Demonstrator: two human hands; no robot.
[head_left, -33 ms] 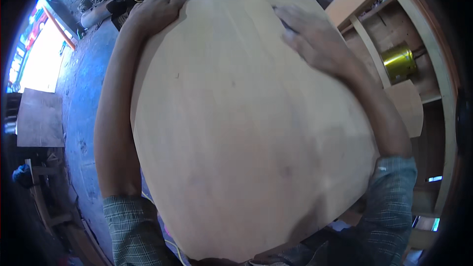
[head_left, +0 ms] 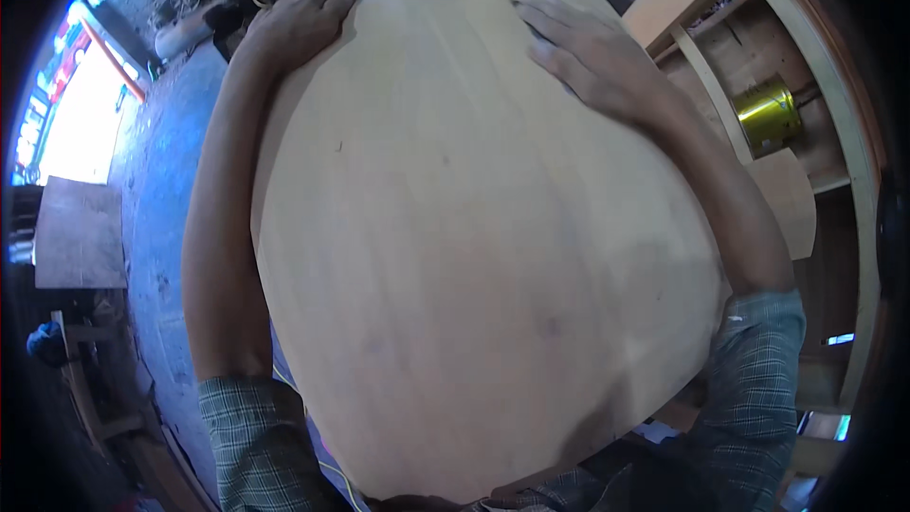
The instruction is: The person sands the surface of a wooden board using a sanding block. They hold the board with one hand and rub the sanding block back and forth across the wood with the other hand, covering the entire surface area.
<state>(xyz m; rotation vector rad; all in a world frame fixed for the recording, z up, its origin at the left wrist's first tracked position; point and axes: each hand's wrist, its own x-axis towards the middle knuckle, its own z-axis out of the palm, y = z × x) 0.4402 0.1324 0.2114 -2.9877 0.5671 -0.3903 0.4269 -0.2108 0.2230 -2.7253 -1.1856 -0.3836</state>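
Note:
A large pale wooden panel (head_left: 455,218) with rounded sides fills the middle of the view, its near edge against my body. My left hand (head_left: 301,24) grips the panel's far left corner, fingers bent over the edge. On the far right part of the panel lies my right hand (head_left: 602,62), its fingers pressed down nearly flat. Beneath those fingers shows the dark edge of a thin piece (head_left: 536,33) that looks like sandpaper; most of it is hidden by the hand.
At the right stands an open wooden frame (head_left: 839,100) with compartments, a shiny yellow-green can (head_left: 768,117) in one. A flat board (head_left: 81,232) lies on the left over the bluish floor (head_left: 161,190). Cans and clutter line the far side; a yellow cord (head_left: 286,379) runs below the panel.
My right hand, blurred before, is sharper and has shifted slightly left and away from me over the panel. The left hand keeps its hold on the corner.

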